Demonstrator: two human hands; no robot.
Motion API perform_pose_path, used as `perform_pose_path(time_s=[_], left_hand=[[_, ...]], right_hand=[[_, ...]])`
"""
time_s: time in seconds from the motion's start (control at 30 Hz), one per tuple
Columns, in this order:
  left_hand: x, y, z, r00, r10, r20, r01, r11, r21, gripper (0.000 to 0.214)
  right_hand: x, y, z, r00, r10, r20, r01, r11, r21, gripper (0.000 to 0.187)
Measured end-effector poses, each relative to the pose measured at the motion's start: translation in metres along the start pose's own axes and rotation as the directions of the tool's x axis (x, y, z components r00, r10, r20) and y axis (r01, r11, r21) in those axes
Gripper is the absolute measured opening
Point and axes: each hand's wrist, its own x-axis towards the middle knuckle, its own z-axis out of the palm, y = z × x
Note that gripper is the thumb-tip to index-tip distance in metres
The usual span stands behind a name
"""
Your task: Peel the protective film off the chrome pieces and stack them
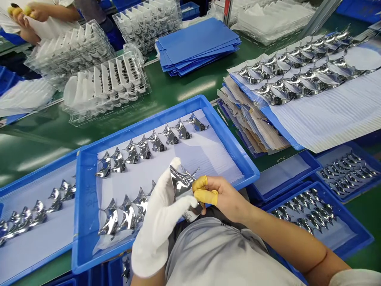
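While the gloved left hand (159, 222) and the right hand (222, 194), with yellow finger cots (204, 194), pinch one mirror-chrome part (181, 182) together over the blue tray (205, 104), more chrome parts (156, 141) stand in rows on its white liner (214, 159). Blue side trays (38, 173) hold similar parts. Clear plastic trays (104, 83) and folded blue sheets (198, 45) lie beyond on the green surface (166, 89).

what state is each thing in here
left hand: white-gloved, fingers against the chrome part
right hand: two yellow finger cots on, pinching the chrome part
chrome part: held above the tray
blue tray: lined, chrome parts in rows
blue sheets: stacked flat
clear blister trays: stacked, filled
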Motion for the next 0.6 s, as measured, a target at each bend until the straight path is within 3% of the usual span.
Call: perform_pose_path(time_s=[0.1, 0.17, 0.6], left_hand=[[0.0044, 0.0008, -0.0004, 0.995, 0.038, -0.092, -0.045, 0.996, -0.082, 0.049], [0.0068, 0.0008, -0.0007, 0.989, 0.056, -0.136, -0.067, 0.994, -0.083, 0.038], [0.0112, -0.0020, 0.0046, 0.976, 0.093, -0.198, -0.100, 0.995, -0.029, 0.041]], right_hand=[[-0.0003, 0.0006, 0.0013, 1.000, 0.013, 0.005, -0.013, 1.000, 0.015, 0.028], [0.0001, 0.0020, 0.0014, 1.000, 0.016, 0.002, -0.016, 0.999, 0.044, 0.028], [0.0021, 0.0056, 0.0003, 0.995, 0.089, 0.045, -0.096, 0.981, 0.171, 0.031]])
